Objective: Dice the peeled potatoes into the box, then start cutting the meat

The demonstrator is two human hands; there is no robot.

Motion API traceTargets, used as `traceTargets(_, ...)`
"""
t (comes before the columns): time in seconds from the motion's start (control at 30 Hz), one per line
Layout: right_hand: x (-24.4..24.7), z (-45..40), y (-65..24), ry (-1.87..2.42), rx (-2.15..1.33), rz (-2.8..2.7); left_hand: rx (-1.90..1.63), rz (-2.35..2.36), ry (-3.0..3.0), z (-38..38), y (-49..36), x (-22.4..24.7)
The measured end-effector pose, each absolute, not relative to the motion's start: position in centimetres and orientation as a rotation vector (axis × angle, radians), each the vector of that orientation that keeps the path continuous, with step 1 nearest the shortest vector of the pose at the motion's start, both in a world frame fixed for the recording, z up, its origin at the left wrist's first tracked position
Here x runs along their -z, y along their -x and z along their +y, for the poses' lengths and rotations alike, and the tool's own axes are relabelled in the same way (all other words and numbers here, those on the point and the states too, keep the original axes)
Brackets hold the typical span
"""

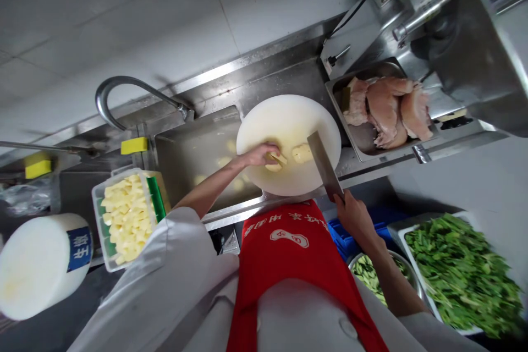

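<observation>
On the round white chopping board (268,115), my left hand (263,154) has its fingers curled round cut potato pieces (277,164). To their right lies a peeled potato (302,153), apart from my hand. My right hand (350,210) grips the handle of a cleaver (324,165) near the front right of the board. Its broad blade points up and away over the board, just right of the potato and not in it. The fingertips of my left hand are partly hidden.
A sink (193,148) holds water and pale potatoes, with a curved tap (119,85) behind. Potato cubes fill a clear tub (127,217) at left. Raw meat lies in a steel tray (363,151) at right; leafy greens (462,269) stand below it. Yellow sponges (134,146) sit left.
</observation>
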State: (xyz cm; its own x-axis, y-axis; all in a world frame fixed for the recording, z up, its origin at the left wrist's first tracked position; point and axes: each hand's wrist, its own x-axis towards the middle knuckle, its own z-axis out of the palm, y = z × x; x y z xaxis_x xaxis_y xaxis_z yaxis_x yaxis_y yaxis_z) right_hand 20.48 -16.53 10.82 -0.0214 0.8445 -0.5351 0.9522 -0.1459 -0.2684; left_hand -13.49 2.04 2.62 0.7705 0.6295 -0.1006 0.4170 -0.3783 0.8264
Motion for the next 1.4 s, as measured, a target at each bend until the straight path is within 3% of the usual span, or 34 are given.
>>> traceTargets(0.13,-10.1,-16.4,-18.6,-1.825,0.922,1.946,-0.278,0.857,-2.205,-1.9,14.7,-1.8)
traceTargets(0.37,-9.0,-15.1,-15.7,-1.657,0.881,1.971,-0.777,1.522,-1.97,-9.9,11.2,1.5)
traceTargets(0.73,-8.8,-11.7,-11.8,-1.515,0.884,2.002,-0.891,1.326,-1.963,-11.6,13.5,1.7)
traceTargets(0.97,-10.5,-12.9,-11.4,-1.557,0.783,2.092,-0.986,1.477,-1.93,-12.8,13.3,2.4)
traceTargets(1.4,-9.3,-11.3,-9.7,-1.539,0.783,2.061,-1.078,1.548,-1.813,-13.9,11.4,3.4)
